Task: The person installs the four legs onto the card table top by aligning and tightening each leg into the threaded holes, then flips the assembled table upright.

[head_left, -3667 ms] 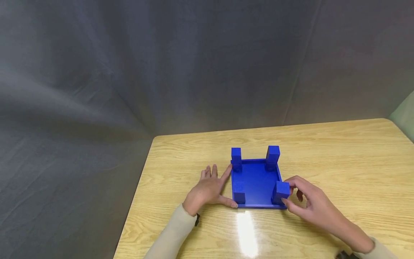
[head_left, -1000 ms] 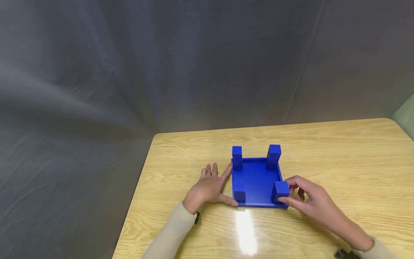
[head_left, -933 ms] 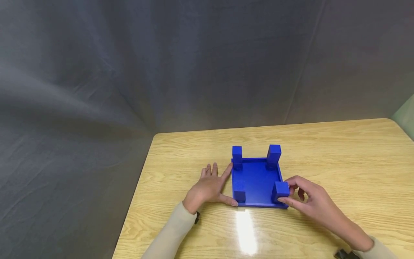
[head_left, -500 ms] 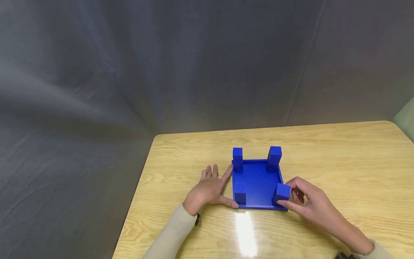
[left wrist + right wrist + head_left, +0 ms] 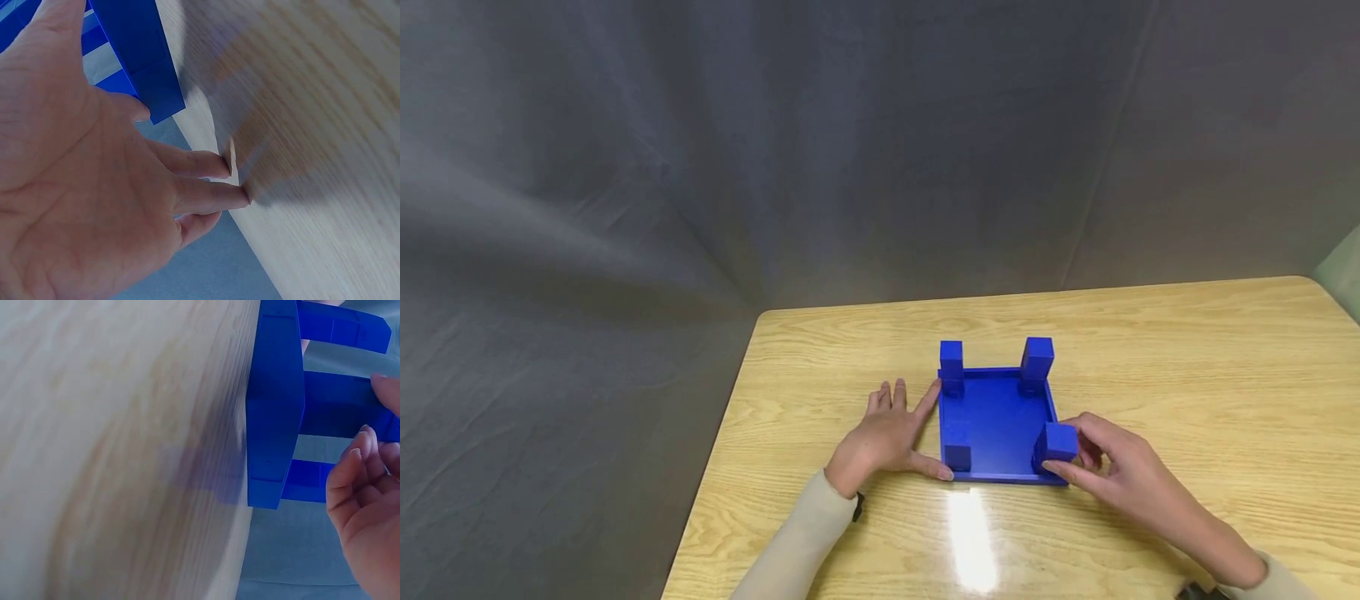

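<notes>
A blue square panel [image 5: 996,421] with a raised rim lies on the table, a square blue leg standing at each corner, like an upturned toy table. My left hand [image 5: 880,437] is spread along its left side, index fingertip at the far left corner and thumb at the near left corner. In the left wrist view, its fingers are extended beside the panel's blue edge [image 5: 140,56]. With thumb and fingers, my right hand [image 5: 1123,471] pinches the near right leg [image 5: 1056,447] near its top. The right wrist view shows that leg [image 5: 340,405] rising from the panel; its tip is partly covered by fingers.
The wood-grain table [image 5: 1210,375] extends around the panel. Dark grey cloth [image 5: 925,150] hangs behind the table and along its left side. A bright light reflection lies on the tabletop in front of the panel.
The near right leg's top has turned and shifted slightly to the right, with my right thumb and fingers moving on it. The left hand holds its place; the panel looks nearly still.
</notes>
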Motion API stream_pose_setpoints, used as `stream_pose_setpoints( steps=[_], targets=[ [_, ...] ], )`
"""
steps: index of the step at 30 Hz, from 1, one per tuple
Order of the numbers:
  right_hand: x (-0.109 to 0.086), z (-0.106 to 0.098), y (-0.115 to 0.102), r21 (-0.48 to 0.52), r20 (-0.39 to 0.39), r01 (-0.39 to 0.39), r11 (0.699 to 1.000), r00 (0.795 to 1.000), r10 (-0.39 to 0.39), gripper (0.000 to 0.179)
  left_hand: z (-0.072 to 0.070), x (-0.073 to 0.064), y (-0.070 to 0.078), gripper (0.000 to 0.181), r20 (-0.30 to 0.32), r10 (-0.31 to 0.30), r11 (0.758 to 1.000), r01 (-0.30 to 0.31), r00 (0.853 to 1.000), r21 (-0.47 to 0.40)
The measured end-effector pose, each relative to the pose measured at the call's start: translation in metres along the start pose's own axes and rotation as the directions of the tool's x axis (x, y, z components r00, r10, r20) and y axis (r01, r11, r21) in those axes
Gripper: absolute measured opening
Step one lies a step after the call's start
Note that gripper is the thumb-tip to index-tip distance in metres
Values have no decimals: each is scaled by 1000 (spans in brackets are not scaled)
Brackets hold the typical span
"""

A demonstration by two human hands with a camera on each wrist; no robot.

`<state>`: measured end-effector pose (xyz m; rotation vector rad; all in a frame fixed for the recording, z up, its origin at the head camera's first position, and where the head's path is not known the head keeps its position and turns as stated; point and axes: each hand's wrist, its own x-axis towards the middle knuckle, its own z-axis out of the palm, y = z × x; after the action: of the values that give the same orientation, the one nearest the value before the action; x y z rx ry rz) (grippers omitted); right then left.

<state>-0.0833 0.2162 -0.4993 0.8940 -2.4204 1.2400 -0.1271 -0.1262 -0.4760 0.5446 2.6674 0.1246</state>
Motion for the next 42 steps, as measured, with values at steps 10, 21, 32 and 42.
stream_pose_setpoints(
  steps=[10,21,32,42],
  targets=[
    [0,-1,-2,-27,-9,1,1000,1000,-1,55,-1,-1,1,139,5,-3,1000,3,1000,-12],
    [0,-1,-3,6,-1,24,1000,1000,-24,56,-2,-2,1,138,8,-7,1000,7,1000,-21],
    [0,-4,-5,-15,38,16,1000,999,-16,51,-2,-1,1,138,7,-7,1000,7,1000,-13],
    [1,-1,-2,-8,13,13,1000,1000,-13,53,-1,-1,0,139,3,-2,1000,2,1000,-10]
  ],
)
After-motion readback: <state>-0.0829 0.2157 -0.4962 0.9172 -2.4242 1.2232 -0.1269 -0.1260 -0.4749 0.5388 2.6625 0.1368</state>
